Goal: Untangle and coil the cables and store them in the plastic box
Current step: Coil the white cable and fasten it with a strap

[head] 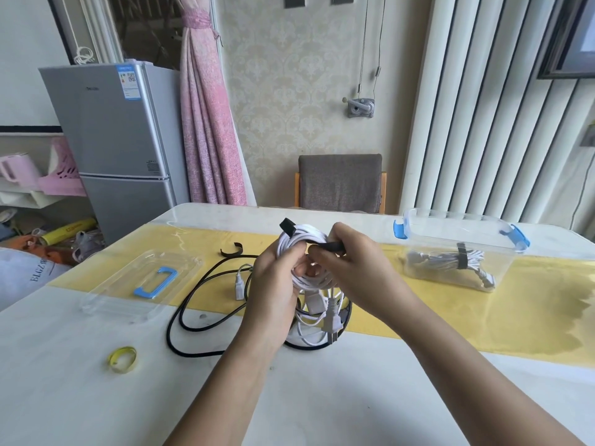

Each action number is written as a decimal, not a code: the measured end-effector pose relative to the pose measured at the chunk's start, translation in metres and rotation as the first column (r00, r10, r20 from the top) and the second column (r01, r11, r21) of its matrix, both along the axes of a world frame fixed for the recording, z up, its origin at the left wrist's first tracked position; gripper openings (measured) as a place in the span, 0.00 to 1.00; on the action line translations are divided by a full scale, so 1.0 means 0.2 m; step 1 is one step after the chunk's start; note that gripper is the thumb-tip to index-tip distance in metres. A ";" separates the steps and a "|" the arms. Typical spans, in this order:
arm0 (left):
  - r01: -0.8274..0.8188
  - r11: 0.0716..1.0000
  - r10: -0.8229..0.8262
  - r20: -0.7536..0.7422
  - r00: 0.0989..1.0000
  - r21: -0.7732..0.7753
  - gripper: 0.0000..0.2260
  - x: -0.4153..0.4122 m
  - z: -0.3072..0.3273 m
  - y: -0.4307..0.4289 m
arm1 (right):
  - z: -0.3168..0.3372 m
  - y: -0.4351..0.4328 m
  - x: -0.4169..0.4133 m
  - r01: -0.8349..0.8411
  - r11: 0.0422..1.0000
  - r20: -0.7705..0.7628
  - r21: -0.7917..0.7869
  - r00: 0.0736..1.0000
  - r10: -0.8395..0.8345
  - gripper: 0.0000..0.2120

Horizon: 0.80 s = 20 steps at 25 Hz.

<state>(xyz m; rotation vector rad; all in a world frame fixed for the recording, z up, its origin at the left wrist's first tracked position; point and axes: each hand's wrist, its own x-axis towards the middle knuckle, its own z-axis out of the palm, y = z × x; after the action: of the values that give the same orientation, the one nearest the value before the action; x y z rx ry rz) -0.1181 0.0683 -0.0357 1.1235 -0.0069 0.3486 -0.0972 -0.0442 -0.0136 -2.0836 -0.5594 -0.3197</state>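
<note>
My left hand grips a coiled white cable held above the table, its plug hanging below. A black strap wraps over the coil, and my right hand pinches its end against the bundle. A loose black cable loops across the table under and left of my hands, with a white connector lying beside it. The clear plastic box with blue clips stands at the right and holds one strapped white cable coil.
The box's clear lid with a blue handle lies at the left. A spare black strap rests behind the black cable, and a yellow strap ring sits near the front left. A yellow runner crosses the table; a chair stands behind.
</note>
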 end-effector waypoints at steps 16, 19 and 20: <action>-0.176 0.934 0.074 0.317 0.946 0.309 0.08 -0.02 -0.05 -0.12 | 0.09 -0.11 0.01 0.078 0.987 -0.174 -0.141 0.979 -0.103 0.13; -0.165 0.924 0.025 0.376 0.926 0.344 0.11 -0.02 -0.06 -0.12 | 0.09 -0.11 0.01 0.069 0.995 -0.247 -0.071 0.965 -0.085 0.10; -0.136 0.938 0.016 0.353 0.936 0.320 0.12 -0.01 -0.06 -0.12 | 0.08 -0.11 0.01 0.060 0.998 -0.305 -0.014 0.950 -0.061 0.10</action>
<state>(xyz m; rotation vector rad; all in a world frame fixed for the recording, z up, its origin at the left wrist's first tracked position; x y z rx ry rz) -0.1205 0.0450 -0.0481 1.3942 -0.3473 0.6311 -0.0950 -0.0653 0.0033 -2.1045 -0.3107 -0.0273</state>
